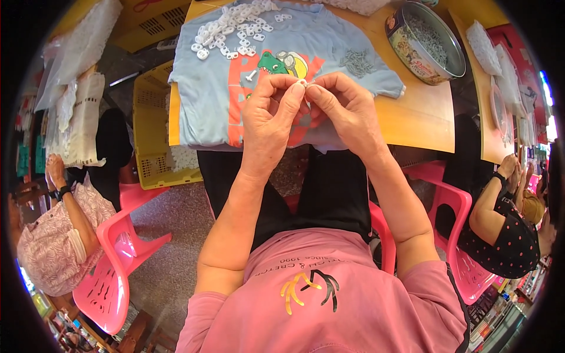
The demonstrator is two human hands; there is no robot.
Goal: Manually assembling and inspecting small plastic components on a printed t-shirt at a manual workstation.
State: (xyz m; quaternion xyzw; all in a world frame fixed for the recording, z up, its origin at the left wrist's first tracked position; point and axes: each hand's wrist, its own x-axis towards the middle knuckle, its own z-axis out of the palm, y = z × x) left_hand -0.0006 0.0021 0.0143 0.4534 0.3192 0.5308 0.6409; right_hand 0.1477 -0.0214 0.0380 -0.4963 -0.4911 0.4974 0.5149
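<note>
My left hand (272, 112) and my right hand (347, 109) meet over the near part of a light blue printed T-shirt (203, 112) spread on the table. Thumbs and fingertips of both pinch a small white plastic piece (305, 84), mostly covered by the fingers. Just beyond my left fingers lies a single white peg-like piece (251, 75). A heap of small white plastic pieces with holes (226, 29) covers the far left of the shirt. On its right side is a little pile of thin grey metal pieces, perhaps screws (358, 62).
A round tin (406, 56) of similar grey pieces stands at the table's far right. Left of the wooden table (421, 120) sits a yellow crate (154, 165) with white pieces. People sit on both sides on pink chairs (112, 265).
</note>
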